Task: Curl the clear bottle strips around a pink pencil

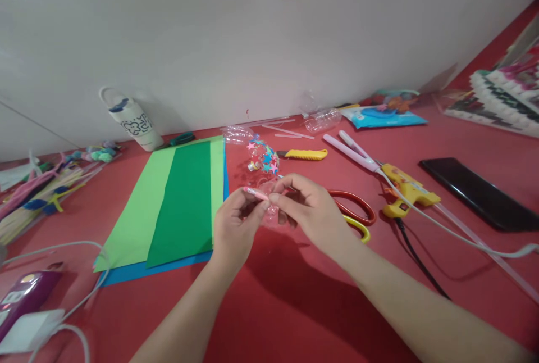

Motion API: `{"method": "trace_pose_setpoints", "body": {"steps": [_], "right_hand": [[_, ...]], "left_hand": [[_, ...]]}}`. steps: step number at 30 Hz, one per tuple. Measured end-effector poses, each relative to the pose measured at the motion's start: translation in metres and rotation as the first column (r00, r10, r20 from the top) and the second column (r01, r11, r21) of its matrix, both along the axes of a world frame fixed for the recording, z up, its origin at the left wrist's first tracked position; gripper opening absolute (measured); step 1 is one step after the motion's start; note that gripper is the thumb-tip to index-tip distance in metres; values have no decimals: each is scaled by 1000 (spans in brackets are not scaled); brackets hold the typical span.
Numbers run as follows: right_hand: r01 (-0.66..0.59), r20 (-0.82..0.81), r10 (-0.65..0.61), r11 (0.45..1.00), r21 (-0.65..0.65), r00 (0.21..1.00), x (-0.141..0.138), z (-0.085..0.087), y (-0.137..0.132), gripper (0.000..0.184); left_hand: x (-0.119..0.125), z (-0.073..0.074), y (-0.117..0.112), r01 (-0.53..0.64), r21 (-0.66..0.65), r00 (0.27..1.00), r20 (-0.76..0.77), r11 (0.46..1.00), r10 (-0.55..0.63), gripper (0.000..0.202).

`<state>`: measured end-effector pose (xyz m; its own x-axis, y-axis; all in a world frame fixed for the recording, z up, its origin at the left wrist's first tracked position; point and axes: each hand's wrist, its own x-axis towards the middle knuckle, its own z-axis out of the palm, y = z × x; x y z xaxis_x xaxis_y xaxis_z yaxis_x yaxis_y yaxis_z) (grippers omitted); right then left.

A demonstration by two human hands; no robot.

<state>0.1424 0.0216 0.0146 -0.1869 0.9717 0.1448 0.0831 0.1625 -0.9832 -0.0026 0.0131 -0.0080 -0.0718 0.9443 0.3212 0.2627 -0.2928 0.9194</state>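
My left hand (233, 222) and my right hand (309, 208) meet above the red table (295, 295), both pinching a small pink stick-like piece (255, 193) between their fingertips. A clear plastic piece (272, 211) shows between and under the fingers. Just beyond the hands lies a clear plastic ball decorated with pink and blue stars (264, 157). Red and yellow scissors (356, 214) lie partly hidden behind my right hand.
Green and blue paper sheets (177, 200) lie to the left. A yellow utility knife (303, 154), a yellow glue gun (406, 189) with its cord, glue sticks, a black phone (480, 191), a clear bottle piece (322, 118) and pipe cleaners (37, 194) surround the hands. A white wall stands behind.
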Motion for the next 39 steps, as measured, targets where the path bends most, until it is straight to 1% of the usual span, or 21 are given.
{"method": "trace_pose_setpoints", "body": {"steps": [1,2,4,5,6,7,8,10,13,15,17,19,22,24,26,29,31,33,35,37,39], "right_hand": [[40,81,-50,991,129,995,-1,-1,-1,8],[64,151,-108,960,273,983,-1,-2,-3,7],[55,239,-206,854,517,949,-2,-4,-5,11],[32,264,-228,809,587,937,-2,-6,-5,13],[3,284,-231,781,625,931,-1,-7,-5,14],[-26,302,-217,772,636,928,-1,-7,-5,16],[-48,313,-195,778,627,929,0,-7,-4,16],[-61,306,-138,826,560,942,1,-5,-1,13],[-58,238,-37,923,380,971,4,1,3,6],[-75,184,26,961,266,983,7,3,6,5],[-98,124,79,983,156,989,9,3,8,8],[-121,59,117,991,53,991,11,1,10,11],[-142,19,143,989,-25,990,12,0,11,13],[-145,57,145,989,-15,988,11,1,10,14],[-135,113,130,990,39,985,11,4,8,13],[-117,169,93,984,136,981,10,8,6,12],[-122,187,92,981,152,978,9,8,5,14],[-129,201,99,981,142,975,9,8,6,16],[-122,225,87,981,149,971,9,6,7,15],[-118,262,65,975,191,963,10,4,8,13],[-125,303,40,956,267,952,10,1,8,13]], "left_hand": [[1,0,0,-3,-10,1000,27,1000,4,4],[2,1,0,-2,-22,998,60,1000,3,4],[4,2,0,12,-47,991,131,999,-6,4],[5,3,0,17,-56,987,161,998,-8,4],[5,3,0,17,-65,983,182,998,-5,4],[6,3,1,12,-70,981,194,997,2,4],[6,4,1,5,-72,980,200,997,9,4],[6,3,2,-3,-64,980,197,998,15,3],[4,2,1,3,-41,987,161,999,4,1],[3,2,0,6,-23,993,115,1000,-3,1],[1,2,0,16,0,998,65,1000,-16,2],[0,2,0,29,20,999,18,999,-30,4],[-1,3,0,23,52,999,-38,998,-21,4],[-1,3,0,7,59,998,-57,998,-4,4],[-1,3,-1,-2,43,998,-57,999,5,4],[-1,2,-2,8,20,1000,-24,1000,-7,5],[0,1,-2,25,14,1000,0,1000,-25,9],[0,0,-2,39,5,999,17,999,-39,9],[2,0,-1,42,-11,998,40,999,-42,5],[3,1,0,46,-39,996,80,998,-43,3],[3,2,2,50,-79,991,127,996,-39,5]]}}
